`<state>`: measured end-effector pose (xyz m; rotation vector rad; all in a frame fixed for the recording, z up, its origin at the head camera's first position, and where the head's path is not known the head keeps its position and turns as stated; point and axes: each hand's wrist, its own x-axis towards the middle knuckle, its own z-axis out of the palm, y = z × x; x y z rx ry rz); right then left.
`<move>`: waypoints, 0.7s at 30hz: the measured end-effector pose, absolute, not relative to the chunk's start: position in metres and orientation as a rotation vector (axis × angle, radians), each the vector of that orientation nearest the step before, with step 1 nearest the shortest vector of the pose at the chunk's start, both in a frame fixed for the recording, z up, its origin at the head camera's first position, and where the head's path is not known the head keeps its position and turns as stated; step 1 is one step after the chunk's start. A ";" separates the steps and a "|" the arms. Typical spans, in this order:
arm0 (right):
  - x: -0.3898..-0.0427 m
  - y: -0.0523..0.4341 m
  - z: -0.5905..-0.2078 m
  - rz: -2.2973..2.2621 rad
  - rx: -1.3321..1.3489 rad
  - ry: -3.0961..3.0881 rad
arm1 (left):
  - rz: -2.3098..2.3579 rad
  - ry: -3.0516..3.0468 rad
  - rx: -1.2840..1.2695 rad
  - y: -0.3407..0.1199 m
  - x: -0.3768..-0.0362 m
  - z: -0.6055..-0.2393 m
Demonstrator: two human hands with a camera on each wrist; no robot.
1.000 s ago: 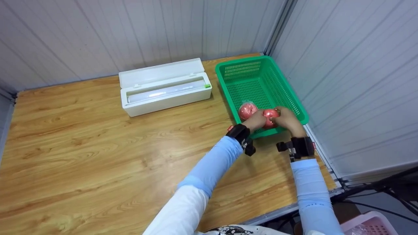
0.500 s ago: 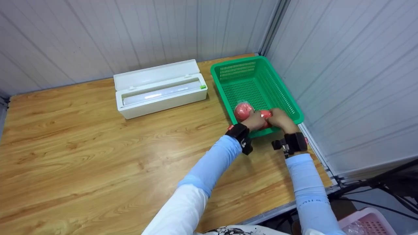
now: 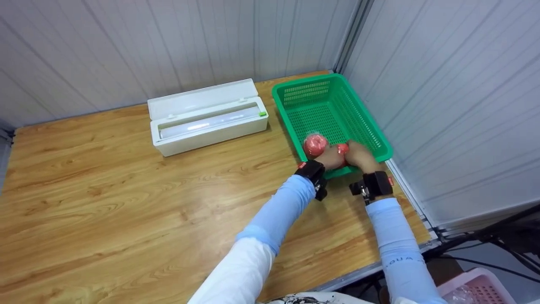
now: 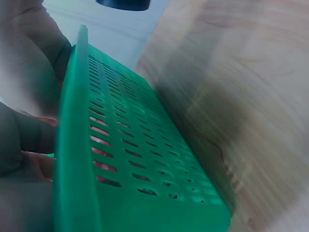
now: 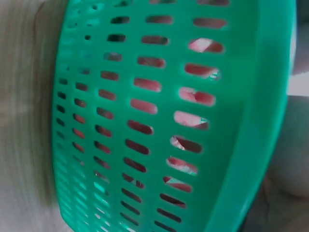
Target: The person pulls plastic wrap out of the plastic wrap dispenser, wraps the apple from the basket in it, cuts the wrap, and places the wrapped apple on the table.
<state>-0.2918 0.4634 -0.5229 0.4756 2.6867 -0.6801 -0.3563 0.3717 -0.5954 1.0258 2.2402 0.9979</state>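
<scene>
Both hands reach into the near end of a green plastic basket. My left hand and right hand hold one red round fruit between them, its top showing between the fingers and the rest covered. Beside the left hand, a second red fruit in shiny clear film lies in the basket. In the left wrist view, fingers bend over the basket rim. Through the slots of the basket wall, the right wrist view shows bits of red and shiny film.
A white box with its lid raised holds a roll of clear film at the back of the wooden table. Panel walls stand behind and right. A pink basket sits low at the lower right.
The hands have closed further around the fruit between them, so less of it shows; the right hand has shifted slightly left. The view has shifted a little. The other fruit stays in the basket.
</scene>
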 end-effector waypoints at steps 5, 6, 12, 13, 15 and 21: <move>-0.293 0.465 -0.522 -0.683 0.469 2.756 | 0.760 2.303 1.006 0.354 -0.342 -0.538; -0.294 0.465 -0.523 -0.688 0.461 2.772 | 0.769 2.312 0.945 0.348 -0.339 -0.528; -0.290 0.465 -0.522 -0.732 0.435 2.835 | 1.056 2.189 0.728 0.320 -0.334 -0.503; -0.287 0.465 -0.521 -0.737 0.442 2.852 | 1.086 2.172 0.735 0.316 -0.334 -0.503; -0.281 0.463 -0.517 -0.742 0.472 2.900 | 1.160 2.136 0.741 0.311 -0.332 -0.503; -0.262 0.450 -0.509 -0.720 0.513 3.104 | 1.366 1.978 0.704 0.298 -0.323 -0.509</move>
